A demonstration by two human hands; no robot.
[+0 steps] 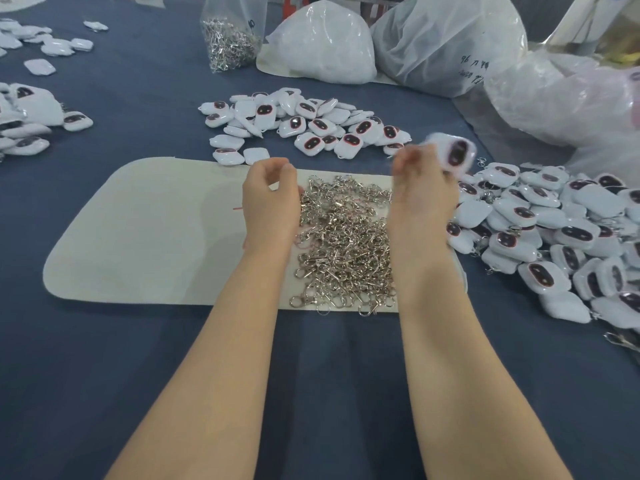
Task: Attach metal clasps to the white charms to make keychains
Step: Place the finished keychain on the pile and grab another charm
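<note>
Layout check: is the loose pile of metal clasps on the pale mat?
Yes, the clasp pile lies on the right part of the pale mat.

The left half of the cream mat (138, 237) lies bare, so you can pass there, and also along the blue bench (138, 109) behind it, between the left charm heap (24, 126) and the middle charm heap (304, 123). The clasp pile (346, 244) covers the mat's right half. The right charm heap (554, 244) crowds that edge. Your right grip (422, 188) holds a blurred charm (457, 154) above the gap. Plastic sacks (440, 43) wall off the far side.
</note>
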